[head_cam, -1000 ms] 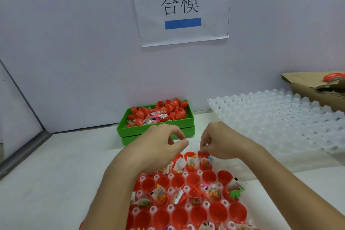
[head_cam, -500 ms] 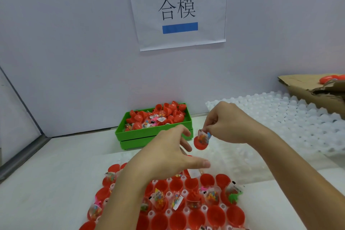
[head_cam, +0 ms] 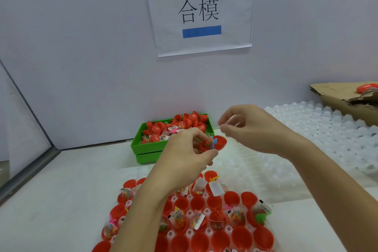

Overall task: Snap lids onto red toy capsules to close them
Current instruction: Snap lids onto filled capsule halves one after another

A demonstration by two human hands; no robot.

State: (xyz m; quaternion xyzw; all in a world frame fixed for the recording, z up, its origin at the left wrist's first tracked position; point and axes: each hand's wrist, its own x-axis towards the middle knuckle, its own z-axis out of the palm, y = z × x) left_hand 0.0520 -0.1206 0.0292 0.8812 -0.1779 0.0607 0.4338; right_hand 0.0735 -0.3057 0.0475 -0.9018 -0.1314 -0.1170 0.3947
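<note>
Left hand point(head_cam: 184, 155) pinches red capsule half point(head_cam: 214, 143), toy inside, above bench's middle. Right hand point(head_cam: 251, 129) pinches clear lid point(head_cam: 233, 121) just above it, apart.

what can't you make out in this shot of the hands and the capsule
Head view only:
- Right hand: motion blur; whether it pinches a clear lid, unclear.
- Red capsule: left hand fingers cover its near side.
- Red tray: cut off by the bottom edge, partly behind both forearms.
- Green bin: contents too small.

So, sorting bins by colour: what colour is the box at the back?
Green box, clearest in the head view.
</note>
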